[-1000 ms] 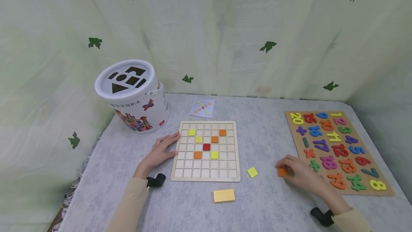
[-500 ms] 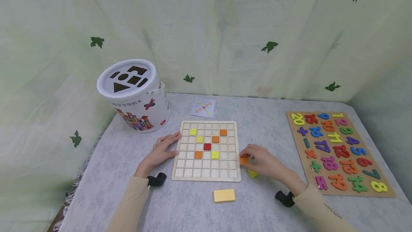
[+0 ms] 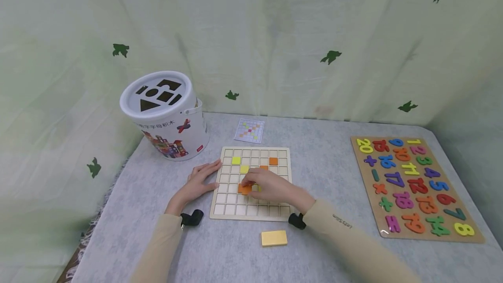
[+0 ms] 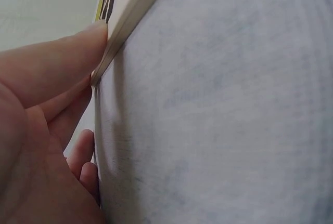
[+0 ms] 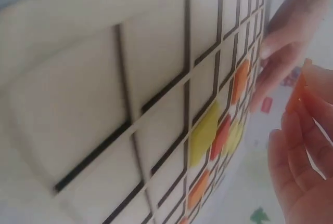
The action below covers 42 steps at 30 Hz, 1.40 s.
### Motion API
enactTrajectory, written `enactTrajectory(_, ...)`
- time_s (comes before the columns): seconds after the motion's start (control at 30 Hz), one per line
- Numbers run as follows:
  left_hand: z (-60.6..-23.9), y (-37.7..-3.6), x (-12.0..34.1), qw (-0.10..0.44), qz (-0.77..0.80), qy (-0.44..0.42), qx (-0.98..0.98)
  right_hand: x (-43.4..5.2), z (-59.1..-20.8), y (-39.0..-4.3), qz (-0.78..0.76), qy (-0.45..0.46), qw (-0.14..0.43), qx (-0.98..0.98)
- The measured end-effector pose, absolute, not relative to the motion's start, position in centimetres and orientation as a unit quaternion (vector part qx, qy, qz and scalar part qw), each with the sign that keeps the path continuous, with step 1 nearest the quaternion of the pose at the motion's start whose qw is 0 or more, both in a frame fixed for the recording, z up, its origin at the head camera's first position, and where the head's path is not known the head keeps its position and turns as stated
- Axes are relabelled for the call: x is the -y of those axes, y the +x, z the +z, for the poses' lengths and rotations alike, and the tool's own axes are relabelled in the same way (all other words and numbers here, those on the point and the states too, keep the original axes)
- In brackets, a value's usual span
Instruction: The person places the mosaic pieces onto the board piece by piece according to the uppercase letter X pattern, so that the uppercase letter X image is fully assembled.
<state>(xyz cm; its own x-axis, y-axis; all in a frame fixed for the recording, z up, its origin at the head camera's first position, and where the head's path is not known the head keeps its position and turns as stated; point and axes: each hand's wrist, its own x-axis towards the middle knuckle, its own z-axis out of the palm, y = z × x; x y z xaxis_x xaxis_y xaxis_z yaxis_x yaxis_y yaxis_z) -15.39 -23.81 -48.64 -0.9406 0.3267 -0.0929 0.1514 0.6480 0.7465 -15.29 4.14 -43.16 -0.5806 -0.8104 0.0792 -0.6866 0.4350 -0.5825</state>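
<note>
A pale wooden grid board (image 3: 230, 210) lies flat on the table. At its left edge rests my left hand (image 3: 200, 182); in the left wrist view the thumb (image 4: 62, 63) touches the board's side. My right hand (image 3: 275, 187) hovers over the board's middle and pinches an orange square tile (image 5: 297, 90) between thumb and fingers. Just below the pinched tile, an orange tile sits in a cell. Also set in cells are yellow tiles (image 3: 235, 160), orange tiles (image 3: 273, 161) and a red tile (image 5: 221, 136). In the head view, the right hand covers the red one.
A printed pattern card (image 3: 249, 131) lies behind the board. At the back left stands a white bucket (image 3: 184, 141) with a shape-hole lid. A pale yellow block (image 3: 274, 238) is in front of the board. To the right lies a number puzzle board (image 3: 369, 189).
From beside the number puzzle, my right hand has carried the orange tile leftward over the grid board. Its forearm now covers the loose yellow tile's spot. The left hand has stayed at the board's edge.
</note>
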Motion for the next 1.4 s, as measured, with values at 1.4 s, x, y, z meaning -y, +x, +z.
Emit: enactTrajectory(1.4,-48.7,-15.5,23.6,0.116,0.406,0.126,-0.898,-10.3,-43.9,-15.6,-0.329,-0.372,0.141,-0.856)
